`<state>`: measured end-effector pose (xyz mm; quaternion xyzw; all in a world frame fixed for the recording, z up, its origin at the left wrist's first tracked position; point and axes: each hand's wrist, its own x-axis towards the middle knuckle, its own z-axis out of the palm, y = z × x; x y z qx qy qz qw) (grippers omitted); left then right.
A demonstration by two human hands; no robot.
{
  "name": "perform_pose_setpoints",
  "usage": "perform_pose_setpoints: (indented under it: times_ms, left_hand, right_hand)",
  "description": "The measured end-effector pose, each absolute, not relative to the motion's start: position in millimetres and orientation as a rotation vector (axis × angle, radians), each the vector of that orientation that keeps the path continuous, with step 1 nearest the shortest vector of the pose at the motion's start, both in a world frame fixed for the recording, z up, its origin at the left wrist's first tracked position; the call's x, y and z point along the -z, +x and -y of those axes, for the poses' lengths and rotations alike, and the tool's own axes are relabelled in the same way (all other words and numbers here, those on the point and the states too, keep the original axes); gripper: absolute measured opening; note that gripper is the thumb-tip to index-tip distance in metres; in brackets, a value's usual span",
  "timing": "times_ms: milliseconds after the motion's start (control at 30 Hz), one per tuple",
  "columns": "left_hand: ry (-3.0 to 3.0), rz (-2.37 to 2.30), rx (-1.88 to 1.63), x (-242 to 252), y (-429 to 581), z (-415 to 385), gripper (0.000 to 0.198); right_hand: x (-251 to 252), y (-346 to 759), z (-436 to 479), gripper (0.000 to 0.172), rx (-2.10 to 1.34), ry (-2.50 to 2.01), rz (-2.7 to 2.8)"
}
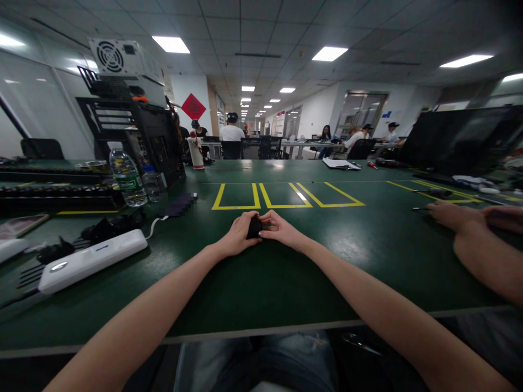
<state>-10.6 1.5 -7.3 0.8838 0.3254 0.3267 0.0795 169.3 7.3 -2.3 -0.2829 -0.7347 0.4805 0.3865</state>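
Note:
Between my hands, just above or on the green table (229, 294), is a small black object (254, 227) with a rounded outline; its kind I cannot make out. My left hand (237, 235) is closed around its left side, thumb low and fingers over the top. From the right, my right hand (280, 228) pinches the same object with thumb and fingertips. Much of it is hidden by the fingers. Yellow tape outlines (236, 207) lie on the table just beyond my hands.
At left are a white power strip (93, 260), black cables (110, 227), a water bottle (126, 177) and an open computer case (155, 136). A white cup (196, 152) and papers (341, 164) stand farther back. Another person's hands (457, 215) rest at right, near a dark monitor (469, 139).

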Motion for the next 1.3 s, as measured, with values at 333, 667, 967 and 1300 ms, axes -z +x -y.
perform_pose_setpoints:
  times_ms: [333, 667, 967, 1300]
  left_hand:
    - [2.654, -0.960, -1.001, 8.9, -10.4, -3.8, 0.062]
    - [2.656, -0.986, -0.989, 9.1, -10.1, -3.1, 0.062]
    - [2.665, -0.973, -0.992, 8.7, -10.6, -4.1, 0.062]
    - [2.666, -0.982, -0.986, 9.8, -11.7, -5.1, 0.062]
  right_hand:
    - [8.7, 163.4, -15.0, 0.027, -1.258, -0.853, 1.749]
    - [0.7, 167.8, -7.1, 0.028, -1.205, -0.765, 1.853]
    - [7.1, 164.1, -16.0, 0.029, -1.231, -0.848, 1.783]
    - [-0.4, 169.1, -8.6, 0.032, -1.222, -0.746, 1.892]
